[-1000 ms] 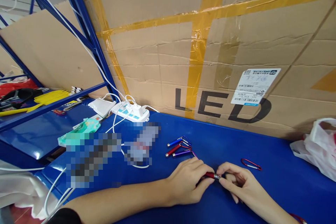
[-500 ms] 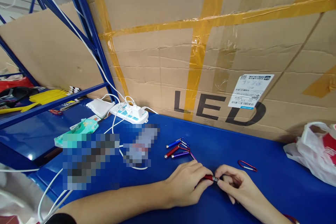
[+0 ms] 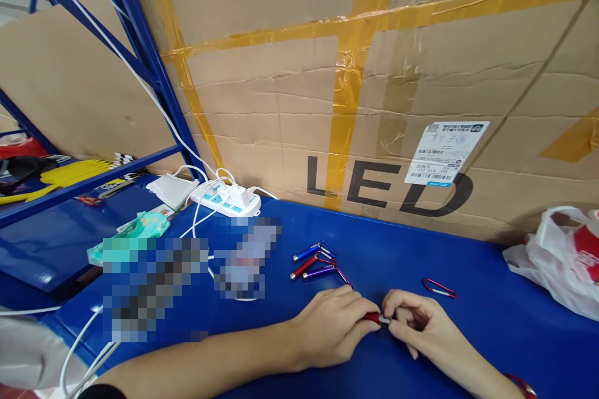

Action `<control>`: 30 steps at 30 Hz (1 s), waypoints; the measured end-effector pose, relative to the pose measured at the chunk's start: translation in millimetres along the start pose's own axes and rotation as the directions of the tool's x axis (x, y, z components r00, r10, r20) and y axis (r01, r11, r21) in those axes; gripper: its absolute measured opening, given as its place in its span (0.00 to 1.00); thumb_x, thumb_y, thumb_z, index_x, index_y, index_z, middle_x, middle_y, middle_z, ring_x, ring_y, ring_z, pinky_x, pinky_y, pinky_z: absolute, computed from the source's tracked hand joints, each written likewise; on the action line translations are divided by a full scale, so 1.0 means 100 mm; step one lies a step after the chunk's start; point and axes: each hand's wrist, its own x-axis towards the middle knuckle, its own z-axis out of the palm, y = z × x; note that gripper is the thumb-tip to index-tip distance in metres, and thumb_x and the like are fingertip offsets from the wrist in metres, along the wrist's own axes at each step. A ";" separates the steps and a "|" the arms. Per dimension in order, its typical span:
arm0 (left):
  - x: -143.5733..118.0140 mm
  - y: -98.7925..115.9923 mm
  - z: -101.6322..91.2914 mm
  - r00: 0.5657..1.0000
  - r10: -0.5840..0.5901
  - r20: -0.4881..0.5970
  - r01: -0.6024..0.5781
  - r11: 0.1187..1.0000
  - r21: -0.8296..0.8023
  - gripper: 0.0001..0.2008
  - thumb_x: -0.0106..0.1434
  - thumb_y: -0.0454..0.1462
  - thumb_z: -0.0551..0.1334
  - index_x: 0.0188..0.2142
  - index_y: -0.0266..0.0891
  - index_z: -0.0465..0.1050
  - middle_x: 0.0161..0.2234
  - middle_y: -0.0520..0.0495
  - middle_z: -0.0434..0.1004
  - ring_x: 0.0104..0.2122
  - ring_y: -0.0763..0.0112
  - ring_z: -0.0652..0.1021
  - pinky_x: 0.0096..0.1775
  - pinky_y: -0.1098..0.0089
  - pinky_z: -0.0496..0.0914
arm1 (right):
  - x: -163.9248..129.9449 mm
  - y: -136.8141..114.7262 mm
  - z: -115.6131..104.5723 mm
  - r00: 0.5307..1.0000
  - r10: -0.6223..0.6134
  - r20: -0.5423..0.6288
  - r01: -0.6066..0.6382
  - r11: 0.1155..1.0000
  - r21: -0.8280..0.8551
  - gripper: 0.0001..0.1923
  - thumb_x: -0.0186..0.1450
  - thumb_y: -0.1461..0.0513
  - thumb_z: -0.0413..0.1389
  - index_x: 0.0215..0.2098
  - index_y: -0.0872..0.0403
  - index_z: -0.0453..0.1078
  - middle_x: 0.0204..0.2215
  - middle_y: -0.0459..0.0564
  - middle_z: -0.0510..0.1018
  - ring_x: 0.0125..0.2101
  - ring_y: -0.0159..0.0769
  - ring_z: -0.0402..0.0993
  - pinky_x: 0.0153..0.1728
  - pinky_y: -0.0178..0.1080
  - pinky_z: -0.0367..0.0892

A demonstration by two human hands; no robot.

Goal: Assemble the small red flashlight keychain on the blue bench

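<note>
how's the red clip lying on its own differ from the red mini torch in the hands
The red carabiner clip lies loose on the blue table, untouched; the red mini torch is pinched between the left hand and right hand. The clip is a thin open wire loop; the torch is a solid little barrel with a silver end. The clip shows whole; fingers hide most of the torch. Both are red metal.

A: That little red flashlight (image 3: 373,317) pinched between the left hand (image 3: 334,328) and right hand (image 3: 418,324) looks like anodized metal, kinda satin, with a shiny silver tip.

B: Yep, same finish on the three flashlights (image 3: 312,260) behind it. The blue tabletop (image 3: 491,330) is smooth and semi-glossy. The cardboard box (image 3: 290,93) is matt and creased, with glossy yellow tape. The plastic bag (image 3: 556,262) is thin and crinkly.
</note>
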 end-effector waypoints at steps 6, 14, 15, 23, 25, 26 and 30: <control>0.01 0.00 -0.01 1.000 -0.019 0.005 0.018 1.000 0.017 0.13 0.69 0.37 0.47 0.40 0.35 0.68 0.31 0.46 0.74 0.31 0.69 0.73 0.35 0.72 0.68 | 0.02 0.00 -0.01 1.000 -0.004 -0.015 0.004 1.000 -0.003 0.21 0.54 0.46 0.57 0.25 0.55 0.65 0.11 0.36 0.57 0.11 0.24 0.54 0.17 0.31 0.48; 0.02 -0.04 0.01 0.996 -0.014 -0.090 0.010 0.999 -0.040 0.16 0.70 0.39 0.46 0.39 0.35 0.70 0.29 0.46 0.73 0.28 0.69 0.72 0.33 0.72 0.68 | 0.00 -0.01 -0.06 1.000 -0.018 -0.008 0.018 0.999 -0.033 0.16 0.57 0.51 0.57 0.28 0.56 0.70 0.17 0.41 0.66 0.12 0.23 0.59 0.14 0.29 0.54; 0.02 -0.04 0.01 0.996 -0.008 -0.092 0.004 0.999 -0.042 0.17 0.70 0.39 0.45 0.38 0.35 0.70 0.28 0.46 0.73 0.28 0.69 0.72 0.32 0.72 0.67 | 0.00 -0.01 -0.06 1.000 -0.011 -0.004 0.010 0.999 -0.031 0.16 0.57 0.51 0.57 0.28 0.56 0.70 0.17 0.41 0.66 0.12 0.23 0.60 0.14 0.29 0.55; 0.04 -0.07 0.01 0.997 0.034 -0.065 -0.040 0.995 -0.094 0.20 0.70 0.41 0.44 0.38 0.34 0.72 0.25 0.47 0.70 0.25 0.71 0.69 0.29 0.73 0.66 | 0.01 -0.13 -0.06 0.996 0.080 -0.032 -0.080 0.997 -0.013 0.16 0.51 0.52 0.62 0.23 0.57 0.70 0.13 0.41 0.67 0.11 0.23 0.60 0.14 0.28 0.55; 0.04 -0.09 0.02 0.996 0.045 -0.072 -0.052 0.993 -0.106 0.19 0.70 0.40 0.45 0.39 0.33 0.72 0.25 0.46 0.70 0.26 0.70 0.69 0.30 0.73 0.66 | 0.00 -0.14 -0.05 0.996 0.077 -0.036 -0.077 0.997 0.001 0.16 0.50 0.52 0.63 0.21 0.57 0.70 0.18 0.43 0.69 0.12 0.23 0.61 0.14 0.28 0.56; 0.04 -0.09 0.03 0.995 0.052 -0.080 -0.061 0.992 -0.113 0.19 0.70 0.40 0.45 0.39 0.33 0.72 0.25 0.46 0.70 0.26 0.70 0.69 0.30 0.72 0.66 | 0.00 -0.15 -0.05 0.997 0.073 -0.038 -0.073 0.997 0.003 0.16 0.50 0.52 0.63 0.21 0.57 0.70 0.20 0.44 0.70 0.12 0.22 0.61 0.14 0.29 0.56; 0.03 -0.11 0.06 0.988 0.073 -0.134 -0.089 0.990 -0.114 0.18 0.70 0.39 0.46 0.42 0.32 0.72 0.25 0.46 0.70 0.26 0.70 0.69 0.30 0.72 0.66 | -0.01 -0.14 -0.03 0.997 0.057 -0.042 -0.058 0.998 -0.012 0.16 0.51 0.52 0.62 0.20 0.57 0.71 0.18 0.43 0.68 0.12 0.21 0.58 0.13 0.29 0.52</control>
